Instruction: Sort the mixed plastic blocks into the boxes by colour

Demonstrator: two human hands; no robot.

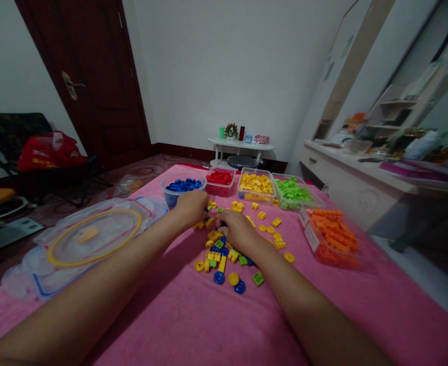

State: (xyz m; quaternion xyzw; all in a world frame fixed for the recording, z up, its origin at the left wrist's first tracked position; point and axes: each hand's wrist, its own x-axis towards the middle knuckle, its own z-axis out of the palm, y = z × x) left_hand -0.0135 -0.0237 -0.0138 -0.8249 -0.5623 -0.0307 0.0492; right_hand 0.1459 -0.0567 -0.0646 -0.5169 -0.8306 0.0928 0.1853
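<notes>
Loose toy building blocks (213, 256) in yellow, blue and green lie in a heap on the pink cloth, wheels among them. At the heap's far left edge, beside the round tub of blue blocks (185, 185), is my left hand (193, 207). Its fingers curl downward, and their tips, with whatever they hold, are hidden. My right hand (237, 229) reaches over the middle of the heap, its fingers closed around a small dark blue block (223, 224), mostly covered. Single yellow blocks (276, 222) are scattered to its right.
Behind the heap stand clear boxes of red blocks (220, 178), yellow blocks (257, 183) and green blocks (293, 190). A box of orange blocks (332, 231) is at the right. Stacked clear lids (105, 223) lie left. A white dresser (338, 175) flanks the table's right side.
</notes>
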